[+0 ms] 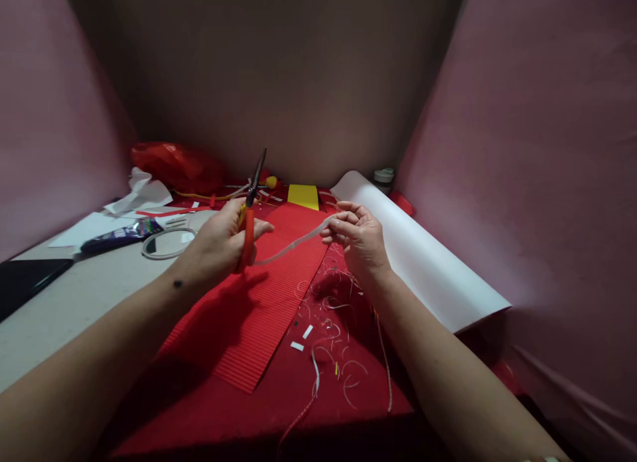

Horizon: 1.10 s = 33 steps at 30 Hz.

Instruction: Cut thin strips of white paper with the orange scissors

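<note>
My left hand (226, 239) is closed round a pair of scissors (250, 226) with orange and yellow handles, their dark blades pointing up. From beneath that hand, a thin whitish strip (293, 243) runs across to my right hand (361, 236), which pinches its other end between thumb and fingers. Whether the left fingers also grip the strip I cannot tell. Below both hands lies a red corrugated sheet (263, 303), slanting over the red cloth (279, 415).
Thread scraps and small white pieces (297, 346) litter the cloth. A large white paper roll (413, 249) lies right. On the left are a glue-like tube (122, 236), a pale ring (166, 255) and a dark flat object (30, 279). A red bag (174, 163) and yellow piece (303, 196) sit behind.
</note>
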### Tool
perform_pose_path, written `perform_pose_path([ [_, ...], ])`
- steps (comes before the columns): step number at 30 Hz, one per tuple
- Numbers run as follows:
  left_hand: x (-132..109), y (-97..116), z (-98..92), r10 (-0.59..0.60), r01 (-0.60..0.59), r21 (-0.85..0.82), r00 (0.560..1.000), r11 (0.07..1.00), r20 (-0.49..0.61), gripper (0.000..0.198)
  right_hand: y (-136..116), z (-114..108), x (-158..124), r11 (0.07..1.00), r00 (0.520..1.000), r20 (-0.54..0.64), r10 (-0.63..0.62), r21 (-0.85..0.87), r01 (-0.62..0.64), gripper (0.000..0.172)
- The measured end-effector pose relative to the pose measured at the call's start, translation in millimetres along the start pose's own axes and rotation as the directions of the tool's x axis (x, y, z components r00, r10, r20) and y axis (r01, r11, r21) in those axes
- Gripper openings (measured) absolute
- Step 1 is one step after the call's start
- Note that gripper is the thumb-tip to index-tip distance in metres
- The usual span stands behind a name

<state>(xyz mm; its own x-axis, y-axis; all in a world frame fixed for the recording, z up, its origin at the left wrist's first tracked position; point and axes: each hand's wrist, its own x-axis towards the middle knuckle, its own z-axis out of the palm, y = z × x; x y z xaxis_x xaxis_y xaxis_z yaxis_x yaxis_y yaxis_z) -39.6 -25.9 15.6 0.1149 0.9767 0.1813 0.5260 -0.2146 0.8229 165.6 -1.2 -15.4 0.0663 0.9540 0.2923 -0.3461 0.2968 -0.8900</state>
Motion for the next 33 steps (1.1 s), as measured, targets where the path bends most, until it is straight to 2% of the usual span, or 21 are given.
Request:
perform_pose_path([
  [2, -2.9, 8.0, 3.1, -0.087, 0.096, -0.148, 0.994, 0.984, 0.064, 0.047, -0.3, -0.1, 0.3, 1.0, 1.0, -0.011, 0.0, 0.008, 0.0, 0.03],
  [5, -2.6, 7.6, 6.9, -0.074, 0.118, -0.216, 0.977, 0.969, 0.201, 0.052, -0.6, -1.9, 1.7, 0.999, 0.999, -0.037, -0.007, 0.032, 0.008, 0.032],
  [7, -1.2, 3.4, 7.6, -0.08, 0.137, -0.226, 0.967, 0.965, 0.241, 0.056, -0.8, -3.4, 2.7, 0.999, 0.998, -0.056, -0.006, 0.039, 0.008, 0.033],
  [12, -0.6, 0.5, 6.3, -0.149, 0.19, -0.176, 0.963, 0.966, 0.223, 0.062, -0.7, -3.4, 2.6, 0.999, 0.999, -0.037, -0.013, 0.042, 0.014, 0.03],
  [20, 3.0, -6.8, 0.9, -0.143, 0.147, -0.005, 0.967, 0.989, 0.211, 0.051, 1.7, -0.6, 0.6, 1.0, 0.999, -0.037, 0.014, 0.017, -0.014, 0.031],
  [25, 6.6, -16.5, -2.9, -0.114, 0.107, 0.044, 0.969, 0.993, 0.221, 0.046, 2.4, 1.8, -2.0, 1.0, 0.999, -0.028, 0.023, -0.008, -0.024, 0.032],
  [27, 6.9, -19.3, -5.3, -0.078, 0.056, 0.134, 0.982, 0.989, 0.172, 0.043, 1.8, 3.4, -3.8, 1.0, 0.999, -0.028, 0.028, -0.003, -0.028, 0.033],
  [29, 5.4, -19.2, -8.2, 0.021, -0.034, 0.316, 0.999, 0.948, 0.044, 0.045, 1.4, 4.9, -5.4, 0.999, 0.999, -0.028, 0.031, 0.009, -0.031, 0.035],
  [31, 2.0, -15.8, -10.6, 0.144, -0.091, 0.485, 0.987, 0.87, -0.074, 0.05, 1.6, 6.0, -6.6, 0.999, 0.999, -0.023, 0.03, 0.024, -0.03, 0.036],
  [33, -2.8, -10.4, -11.9, 0.208, -0.12, 0.529, 0.972, 0.84, -0.109, 0.053, 2.4, 6.7, -7.3, 0.999, 1.0, -0.015, 0.027, 0.036, -0.027, 0.037],
])
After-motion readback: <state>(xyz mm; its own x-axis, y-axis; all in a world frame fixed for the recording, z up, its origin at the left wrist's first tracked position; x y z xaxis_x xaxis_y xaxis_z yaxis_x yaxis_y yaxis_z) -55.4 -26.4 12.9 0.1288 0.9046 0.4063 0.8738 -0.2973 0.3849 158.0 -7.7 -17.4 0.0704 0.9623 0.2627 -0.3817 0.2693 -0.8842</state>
